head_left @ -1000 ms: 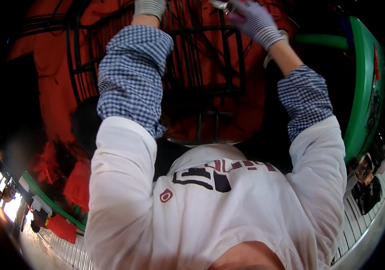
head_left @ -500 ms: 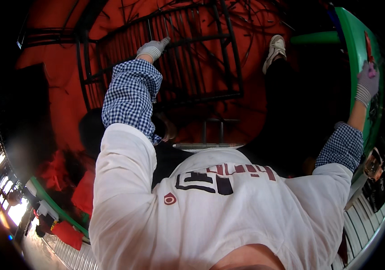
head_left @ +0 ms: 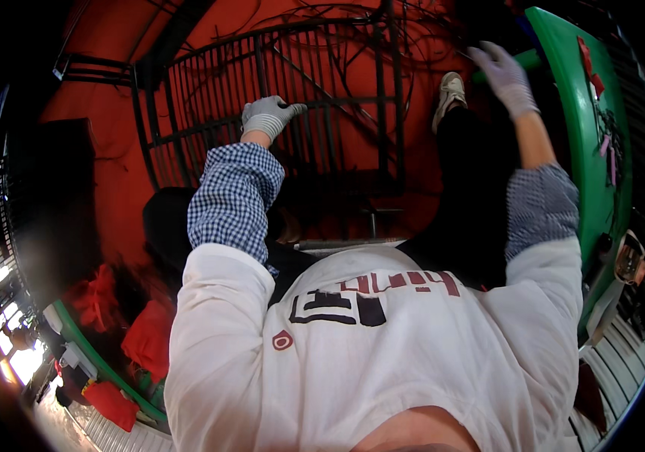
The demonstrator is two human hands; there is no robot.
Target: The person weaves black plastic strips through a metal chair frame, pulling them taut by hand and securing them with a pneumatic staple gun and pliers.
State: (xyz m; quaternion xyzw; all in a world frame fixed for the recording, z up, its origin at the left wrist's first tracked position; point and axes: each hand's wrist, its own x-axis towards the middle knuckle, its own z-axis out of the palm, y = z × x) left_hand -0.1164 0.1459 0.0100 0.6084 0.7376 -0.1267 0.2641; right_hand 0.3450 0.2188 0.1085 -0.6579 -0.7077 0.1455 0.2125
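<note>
A black slatted frame (head_left: 367, 100) with a crossbar and thin parallel slats lies across the red floor in front of me. My left hand (head_left: 267, 117), in a grey glove, is closed around its crossbar, with the thumb along the bar. My right hand (head_left: 504, 79), also gloved, hangs in the air between the frame and the green table (head_left: 563, 90), its fingers stretched out with nothing in them. On that table lies a red-handled tool (head_left: 590, 66), its exact kind unclear. Several small dark tools (head_left: 608, 124) and a pink-handled one (head_left: 605, 145) lie beside it.
Thin black strips (head_left: 420, 45) lie scattered over the red floor (head_left: 115, 181) around the frame. My shoe (head_left: 450, 96) rests right of it. Red bags (head_left: 149, 339) and another green edge (head_left: 104, 354) are at lower left. A dark block (head_left: 51, 173) stands left.
My right hand has left the green table and the red tool, moving left and forward with its fingers opening. My left hand remains on the frame, now lower and slightly right in view.
</note>
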